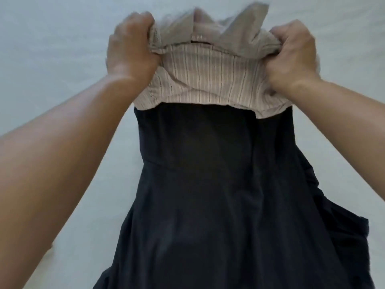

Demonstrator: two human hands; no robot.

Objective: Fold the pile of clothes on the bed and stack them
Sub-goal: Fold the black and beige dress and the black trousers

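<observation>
A dress (210,184) with a beige striped collared top (208,80) and a long dark navy skirt lies stretched out on the white bed sheet (52,49), collar at the far end, skirt running toward me. My left hand (131,49) is clenched on the top's left shoulder. My right hand (293,53) is clenched on its right shoulder. Both hands bunch the beige fabric and lift it slightly. The skirt's right side is folded into loose pleats (333,215).
The white sheet fills the view on both sides of the dress. No other garments or stack show in this frame. My forearms reach in from the lower left and the right edge.
</observation>
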